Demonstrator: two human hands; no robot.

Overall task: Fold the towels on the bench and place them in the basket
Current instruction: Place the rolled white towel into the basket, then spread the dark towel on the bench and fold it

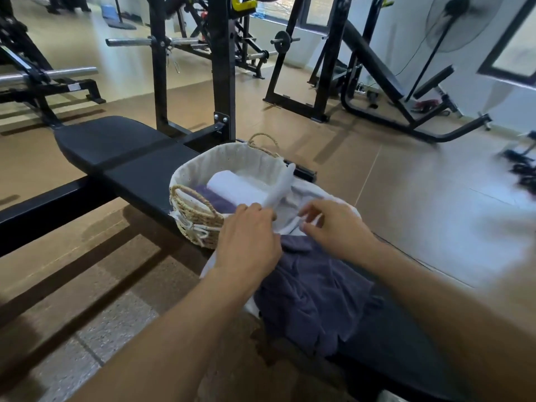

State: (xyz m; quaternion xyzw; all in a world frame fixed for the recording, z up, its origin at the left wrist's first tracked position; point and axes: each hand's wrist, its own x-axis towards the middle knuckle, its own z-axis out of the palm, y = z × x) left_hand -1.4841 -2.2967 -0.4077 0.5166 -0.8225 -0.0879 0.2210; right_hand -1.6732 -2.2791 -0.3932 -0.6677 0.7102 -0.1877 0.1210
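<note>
A woven basket with a white cloth liner stands on the black bench. Inside it lie a folded white towel and a folded purple towel. Just right of the basket a loose white towel lies on the bench, one corner lifted against the basket rim. My left hand grips its near edge. My right hand pinches a fold of the same towel. A crumpled purple towel lies on the bench below both hands, partly under the white one.
A black rack upright rises right behind the basket. Barbells, another bench frame and a standing fan stand further back on the brown tiled floor.
</note>
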